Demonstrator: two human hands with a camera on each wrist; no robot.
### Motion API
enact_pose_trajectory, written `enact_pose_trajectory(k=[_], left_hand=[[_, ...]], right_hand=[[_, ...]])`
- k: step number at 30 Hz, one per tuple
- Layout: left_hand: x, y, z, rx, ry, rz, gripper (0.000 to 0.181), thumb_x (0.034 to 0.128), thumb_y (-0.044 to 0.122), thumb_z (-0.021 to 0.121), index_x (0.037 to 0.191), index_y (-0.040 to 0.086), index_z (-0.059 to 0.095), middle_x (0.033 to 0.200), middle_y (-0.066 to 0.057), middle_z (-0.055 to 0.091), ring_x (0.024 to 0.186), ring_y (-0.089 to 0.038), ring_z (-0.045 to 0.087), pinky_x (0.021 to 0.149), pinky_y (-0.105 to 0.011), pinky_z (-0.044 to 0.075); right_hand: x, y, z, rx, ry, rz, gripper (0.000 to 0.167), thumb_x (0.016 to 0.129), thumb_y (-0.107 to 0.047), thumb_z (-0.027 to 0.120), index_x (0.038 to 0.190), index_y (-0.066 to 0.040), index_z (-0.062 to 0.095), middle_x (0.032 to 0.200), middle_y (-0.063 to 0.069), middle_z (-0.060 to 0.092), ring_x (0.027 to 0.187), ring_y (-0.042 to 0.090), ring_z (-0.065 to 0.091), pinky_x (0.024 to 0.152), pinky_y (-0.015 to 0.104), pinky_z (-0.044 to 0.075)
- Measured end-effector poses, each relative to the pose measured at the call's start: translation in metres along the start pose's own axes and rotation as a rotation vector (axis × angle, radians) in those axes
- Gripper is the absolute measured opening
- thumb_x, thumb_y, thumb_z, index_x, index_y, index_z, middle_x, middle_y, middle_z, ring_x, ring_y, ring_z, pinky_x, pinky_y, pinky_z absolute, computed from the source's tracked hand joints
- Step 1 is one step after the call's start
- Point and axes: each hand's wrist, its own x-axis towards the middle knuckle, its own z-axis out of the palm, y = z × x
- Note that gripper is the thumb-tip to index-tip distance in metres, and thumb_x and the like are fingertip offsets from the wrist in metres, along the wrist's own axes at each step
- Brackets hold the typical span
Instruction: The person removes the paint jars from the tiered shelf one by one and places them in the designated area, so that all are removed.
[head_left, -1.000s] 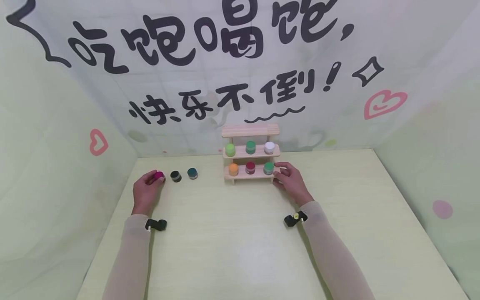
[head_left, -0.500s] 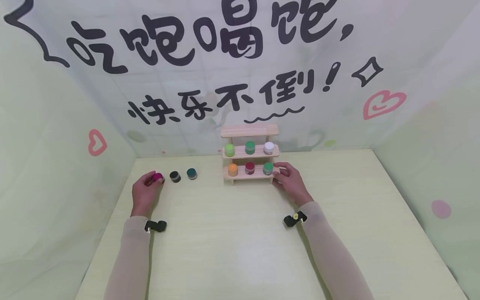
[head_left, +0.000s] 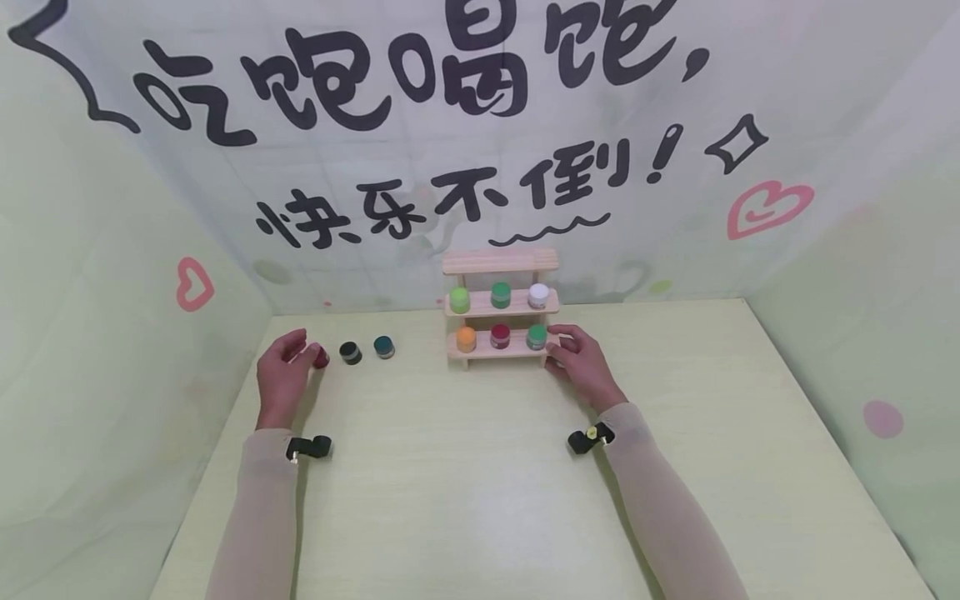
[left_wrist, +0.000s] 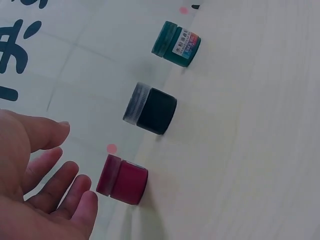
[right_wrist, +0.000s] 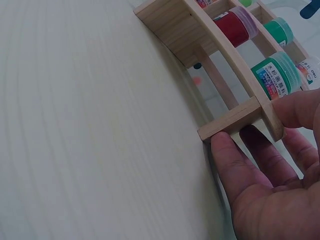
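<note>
My left hand is beside a dark red jar at the left of the table; in the left wrist view the fingers are parted, with a gap between thumb and jar. A black jar and a teal jar stand to its right. My right hand holds the right end of a wooden tiered rack, thumb near the green jar and fingers at the end support. Several jars stand on the rack's middle and lower shelves.
Behind the table hangs a white cloth with black characters and pink hearts, and pale cloth also covers both sides. The rack stands near the table's back edge.
My left hand has let go of the red jar and drawn slightly left, its fingers spread apart from it. The right hand and the rack have stayed in place.
</note>
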Motion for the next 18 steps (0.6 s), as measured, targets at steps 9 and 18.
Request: enact_pose_trajectory(k=[9,18], left_hand=[[-0.008,0.020,0.010,-0.037,-0.011,0.066,0.051,0.1022,0.036,0.071,0.148,0.017,0.060,0.152,-0.010,0.060,0.132,-0.019,0.062,0.109,-0.034,0.056],[-0.016,0.037,0.024,-0.078,-0.028,0.140,0.045,0.1022,0.034,0.072,0.144,0.020,0.064,0.145,-0.009,0.063,0.122,-0.011,0.061,0.085,-0.021,0.060]], right_hand=[[0.001,0.003,-0.002,0.005,0.004,0.008,0.039,0.105,-0.013,0.066,0.143,-0.012,0.057,0.128,0.013,0.069,0.105,0.012,0.071,0.094,0.031,0.063],[0.001,0.002,-0.001,0.018,0.004,0.011,0.040,0.105,-0.012,0.065,0.144,-0.011,0.057,0.129,0.013,0.068,0.105,0.013,0.071,0.094,0.031,0.064]])
